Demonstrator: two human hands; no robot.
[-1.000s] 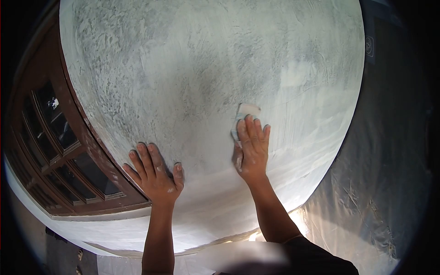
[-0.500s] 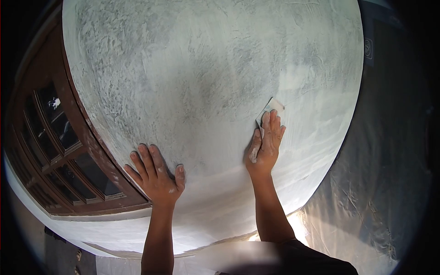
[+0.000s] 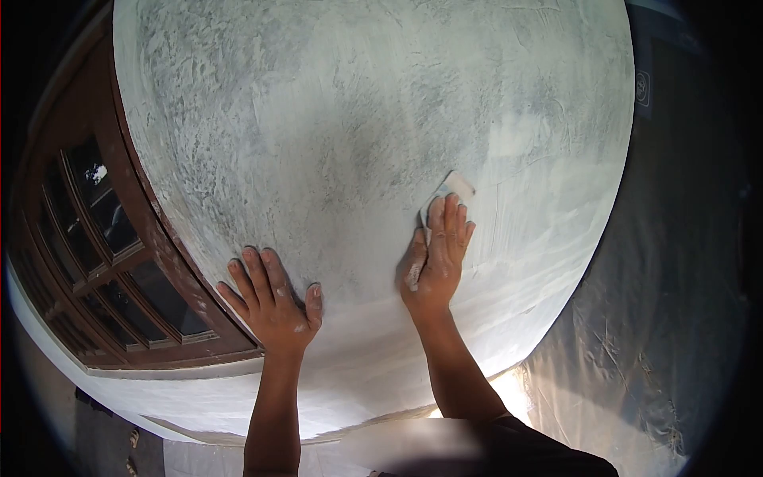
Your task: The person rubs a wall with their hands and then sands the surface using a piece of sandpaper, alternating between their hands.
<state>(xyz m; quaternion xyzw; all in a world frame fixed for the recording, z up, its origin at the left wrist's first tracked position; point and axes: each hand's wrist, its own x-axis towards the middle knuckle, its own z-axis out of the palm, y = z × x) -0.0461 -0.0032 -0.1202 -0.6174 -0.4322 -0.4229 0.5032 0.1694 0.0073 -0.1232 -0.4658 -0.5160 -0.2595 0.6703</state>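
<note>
Left hand (image 3: 274,310): fingers spread on wall (image 3: 358,151), right of window (image 3: 119,261) | Right hand (image 3: 439,258): fingers together, pressing pad (image 3: 458,184) to wall, right of centre | Risk: tilted pad edge could score wall; slack grip could drop pad

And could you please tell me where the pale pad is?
In the head view, the pale pad is just right of centre, between the right hand and the wall.
</note>
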